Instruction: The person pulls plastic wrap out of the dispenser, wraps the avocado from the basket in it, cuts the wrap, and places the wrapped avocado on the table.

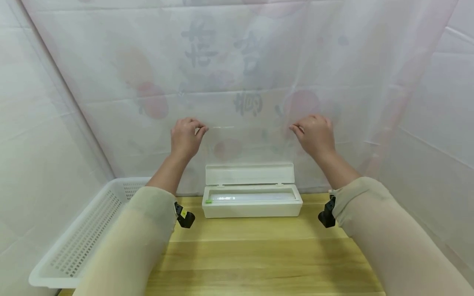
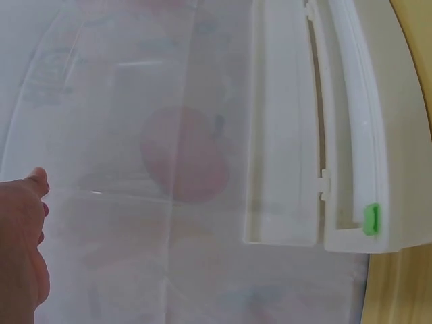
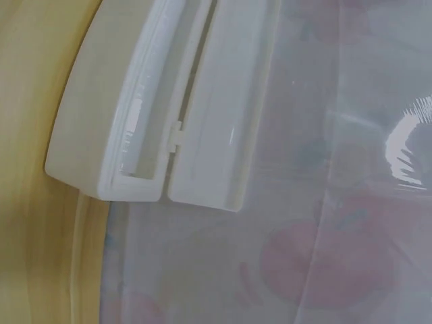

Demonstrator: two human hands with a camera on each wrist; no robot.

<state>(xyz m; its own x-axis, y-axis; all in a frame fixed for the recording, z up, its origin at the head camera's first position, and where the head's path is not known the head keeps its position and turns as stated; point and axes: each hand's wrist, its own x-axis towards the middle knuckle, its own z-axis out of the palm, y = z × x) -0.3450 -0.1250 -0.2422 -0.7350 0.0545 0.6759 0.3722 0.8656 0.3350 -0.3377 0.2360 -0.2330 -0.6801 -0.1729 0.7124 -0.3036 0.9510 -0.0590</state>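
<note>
A sheet of clear cling film [image 1: 223,127] is stretched between my raised hands in the head view, showing mostly as faint glints. My left hand [image 1: 185,137] pinches one corner between thumb and fingertips; my right hand [image 1: 316,133] pinches the other. Below them sits a white cling film dispenser [image 1: 252,211] with its lid [image 1: 249,174] tipped back. Inside it lies a film roll [image 1: 255,197], and a green slide cutter [image 1: 209,201] is at the left end. The left wrist view catches part of my left hand [image 2: 23,250]; the right wrist view shows a bright film crease [image 3: 405,152] but no hand.
A white perforated basket [image 1: 48,282] stands at the left, partly behind my left sleeve. The dispenser rests near the back edge of the wooden table [image 1: 255,255]. Pale printed curtains [image 1: 237,61] hang behind the table and at both sides.
</note>
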